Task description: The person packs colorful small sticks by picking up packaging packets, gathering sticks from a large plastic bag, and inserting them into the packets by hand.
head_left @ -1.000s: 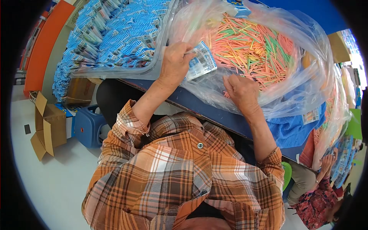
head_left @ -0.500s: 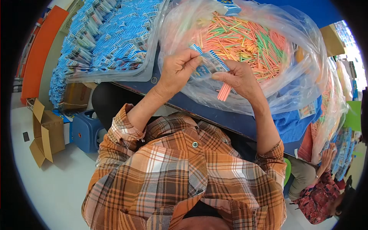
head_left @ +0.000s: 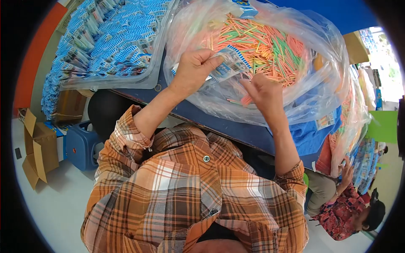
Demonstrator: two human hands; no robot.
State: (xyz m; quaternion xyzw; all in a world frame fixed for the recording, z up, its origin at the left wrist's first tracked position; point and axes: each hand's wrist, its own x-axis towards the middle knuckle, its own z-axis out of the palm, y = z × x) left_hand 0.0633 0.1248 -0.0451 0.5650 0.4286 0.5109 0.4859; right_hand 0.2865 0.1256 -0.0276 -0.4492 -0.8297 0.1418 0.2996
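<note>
A blue table (head_left: 230, 127) carries a clear plastic bag (head_left: 185, 29) of coloured sticks (head_left: 261, 46); left of the bag sits a clear plastic bin (head_left: 157, 69) of blue-and-white packets (head_left: 116, 38), at the bag's near right a blue towel (head_left: 308, 137).

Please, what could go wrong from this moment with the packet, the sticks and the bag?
The left hand pinches the packet, leaving its striped edge free, so it might twist or slip. Pink sticks show below the right hand, over the near side of the bag; some could perhaps drop onto the table. The bag's loose film lies in folds around the stick pile, so it might catch on a hand.
</note>
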